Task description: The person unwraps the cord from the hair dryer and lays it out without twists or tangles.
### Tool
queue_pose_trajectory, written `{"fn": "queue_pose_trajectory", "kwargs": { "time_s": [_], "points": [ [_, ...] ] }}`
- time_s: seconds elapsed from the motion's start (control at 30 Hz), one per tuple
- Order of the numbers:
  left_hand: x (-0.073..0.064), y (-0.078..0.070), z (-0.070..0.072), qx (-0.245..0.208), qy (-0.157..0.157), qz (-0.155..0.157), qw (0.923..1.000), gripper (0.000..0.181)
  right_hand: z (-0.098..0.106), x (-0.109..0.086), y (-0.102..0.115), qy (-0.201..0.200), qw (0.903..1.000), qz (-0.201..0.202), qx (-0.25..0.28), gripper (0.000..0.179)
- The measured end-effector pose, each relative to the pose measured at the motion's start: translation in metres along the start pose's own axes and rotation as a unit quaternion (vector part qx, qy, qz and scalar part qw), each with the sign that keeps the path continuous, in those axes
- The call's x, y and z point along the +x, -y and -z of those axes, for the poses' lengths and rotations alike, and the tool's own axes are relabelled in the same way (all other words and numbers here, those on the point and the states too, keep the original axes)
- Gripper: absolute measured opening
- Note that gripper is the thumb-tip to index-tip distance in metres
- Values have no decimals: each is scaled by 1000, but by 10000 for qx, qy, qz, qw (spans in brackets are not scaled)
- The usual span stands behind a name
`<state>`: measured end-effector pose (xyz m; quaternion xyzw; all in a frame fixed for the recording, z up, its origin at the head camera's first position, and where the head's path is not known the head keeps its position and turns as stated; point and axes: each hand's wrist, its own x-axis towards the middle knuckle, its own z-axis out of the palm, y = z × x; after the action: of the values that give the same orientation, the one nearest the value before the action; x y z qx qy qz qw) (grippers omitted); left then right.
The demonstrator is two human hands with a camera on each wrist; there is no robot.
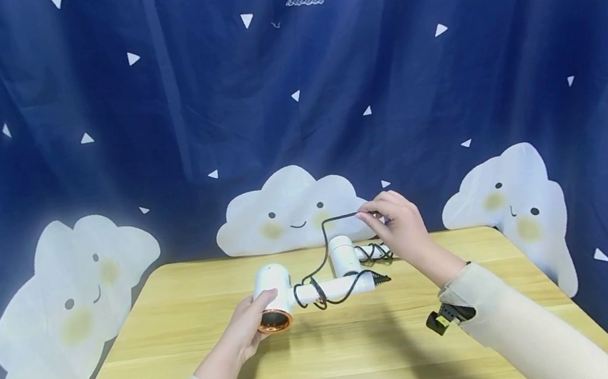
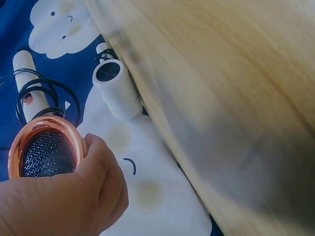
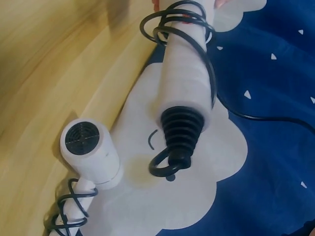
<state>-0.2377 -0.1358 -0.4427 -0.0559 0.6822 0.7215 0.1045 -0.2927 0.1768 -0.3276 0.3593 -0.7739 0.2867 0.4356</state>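
A white hair dryer (image 1: 272, 280) with a copper-coloured rim (image 2: 19, 147) round its mesh is held up over the table. Its head is in the grip of my left hand (image 1: 247, 328), thumb across the barrel. The handle (image 3: 184, 83) points right, black cord looped loosely round it and a ribbed sleeve (image 3: 182, 125) at its end. Up and to the right, my right hand (image 1: 399, 222) pinches the black cord (image 1: 326, 239) between thumb and fingertips, so a stretch of it rises from the handle. The plug end is out of sight.
Behind stands a second white hair dryer (image 1: 342, 251), black cord criss-crossed round its handle (image 3: 74, 206). Both are at the far part of the wooden table (image 1: 322, 367). A dark blue curtain (image 1: 239, 93) with clouds hangs right behind the table's back edge.
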Motion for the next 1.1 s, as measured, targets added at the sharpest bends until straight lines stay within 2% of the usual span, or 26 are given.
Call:
{"fn": "queue_pose_trajectory", "kwargs": {
  "time_s": [0.43,1.1],
  "points": [
    [1,3,1,-64,27,-45,10000,62,-9,-16,-14,276,9961,-837,44,6],
    [2,3,0,-108,18,35,9999,62,-18,-41,-26,692,9886,-1289,348,6]
  ]
}}
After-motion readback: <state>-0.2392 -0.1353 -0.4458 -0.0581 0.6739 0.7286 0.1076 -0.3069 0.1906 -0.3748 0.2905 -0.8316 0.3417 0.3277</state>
